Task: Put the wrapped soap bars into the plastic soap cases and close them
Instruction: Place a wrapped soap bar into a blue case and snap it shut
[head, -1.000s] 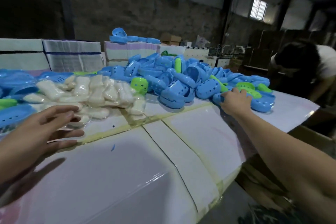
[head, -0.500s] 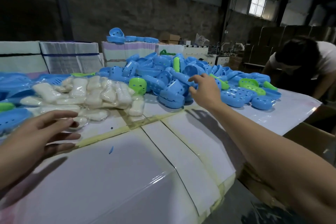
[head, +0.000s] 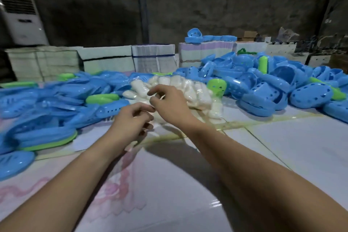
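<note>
A heap of white wrapped soap bars [head: 190,88] lies in clear plastic at the table's middle. Blue plastic soap cases are piled to its right [head: 310,95] and to its left [head: 56,96], with a few green ones [head: 216,86] among them. My left hand [head: 131,122] is at the heap's near edge, fingers curled, pinching the clear plastic. My right hand [head: 169,103] is just beyond it and touches the heap, thumb and forefinger pinching the plastic. The soap under my hands is hidden.
The white glossy table [head: 282,147] has taped seams. Wrapped white bundles [head: 107,60] stand along the back, with more blue cases [head: 209,38] on top of one. A white floor air conditioner [head: 22,20] stands at the far left.
My view has swung left. My right hand left the blue cases on the right and came to the soap heap. My left hand moved forward to join it, and both now pinch the plastic.
</note>
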